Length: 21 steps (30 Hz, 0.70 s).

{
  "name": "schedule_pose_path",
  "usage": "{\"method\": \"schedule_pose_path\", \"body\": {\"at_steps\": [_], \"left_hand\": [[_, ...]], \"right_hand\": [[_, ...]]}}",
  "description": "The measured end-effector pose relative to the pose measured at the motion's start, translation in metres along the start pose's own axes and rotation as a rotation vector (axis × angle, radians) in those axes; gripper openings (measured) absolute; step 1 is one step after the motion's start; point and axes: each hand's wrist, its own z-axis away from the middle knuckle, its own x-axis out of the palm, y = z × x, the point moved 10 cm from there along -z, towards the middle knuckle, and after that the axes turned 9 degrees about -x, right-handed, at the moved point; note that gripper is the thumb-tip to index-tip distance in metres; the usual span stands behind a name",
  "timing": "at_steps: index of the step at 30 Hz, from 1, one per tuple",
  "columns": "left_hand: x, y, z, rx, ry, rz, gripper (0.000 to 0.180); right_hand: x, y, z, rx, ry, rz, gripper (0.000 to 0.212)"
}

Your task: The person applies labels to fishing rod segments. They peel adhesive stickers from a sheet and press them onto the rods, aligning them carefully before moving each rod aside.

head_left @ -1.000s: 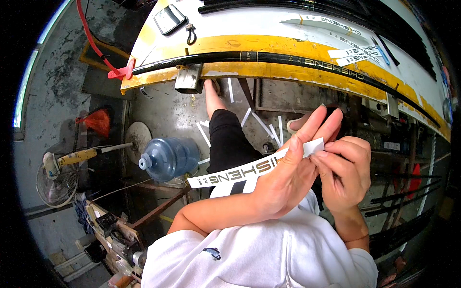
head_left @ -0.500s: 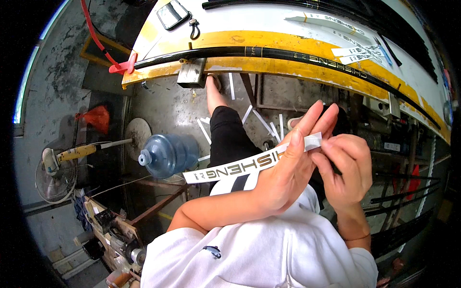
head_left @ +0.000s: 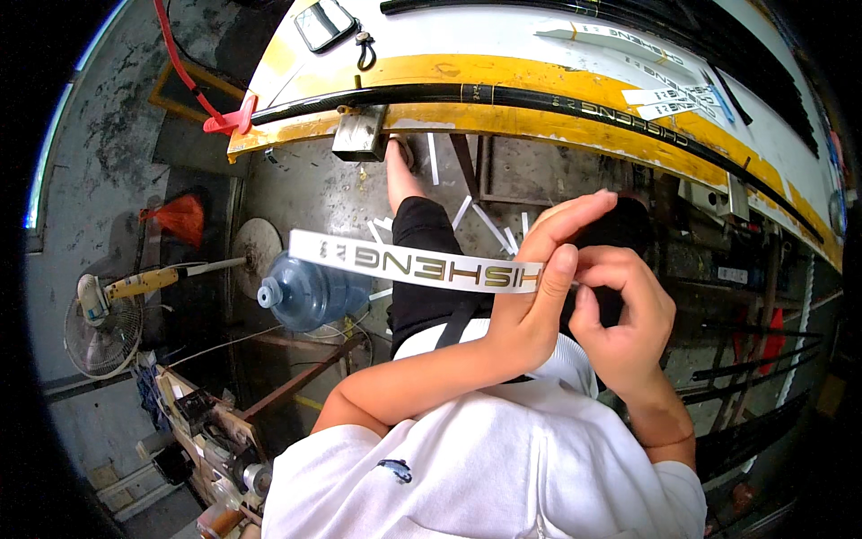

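A long white decal strip (head_left: 413, 269) with dark printed letters extends to the left, gently curved, its far end free in the air. My left hand (head_left: 525, 323) grips it between the thumb and the fingers, which point up and to the right. Close against it, my right hand (head_left: 636, 328) is closed in a pinch at the strip's right end; that end is mostly hidden by the fingers. Beyond both hands, a long black rod (head_left: 431, 95) with printed letters lies along the near edge of the bench (head_left: 296, 133).
On the bench lie more printed strips (head_left: 669, 97), a phone-like dark-framed object (head_left: 323, 25) and other black rods (head_left: 494, 7). A red clamp (head_left: 235, 117) sits at its left end. A blue water bottle (head_left: 314, 292), a fan (head_left: 103, 332) and white paper strips (head_left: 492, 226) are below.
The free left end of the strip has swung up and to the left. My left hand has turned more upright, and my right hand has moved slightly left, closer against it.
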Motion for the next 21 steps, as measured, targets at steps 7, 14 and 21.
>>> {"method": "schedule_pose_path", "body": {"at_steps": [7,14,21], "left_hand": [[-0.007,0.026,0.003,0.400,0.112,-0.378,0.016],[-0.033,0.013,-0.003,0.350,0.154,-0.270,0.023],[-0.050,0.019,-0.007,0.458,0.062,-0.162,0.019]], "right_hand": [[0.001,0.020,0.008,0.336,-0.009,-0.114,0.018],[0.029,0.046,0.025,0.640,-0.033,-0.787,0.006],[0.020,0.052,0.026,0.759,-0.018,-0.978,0.005]]}}
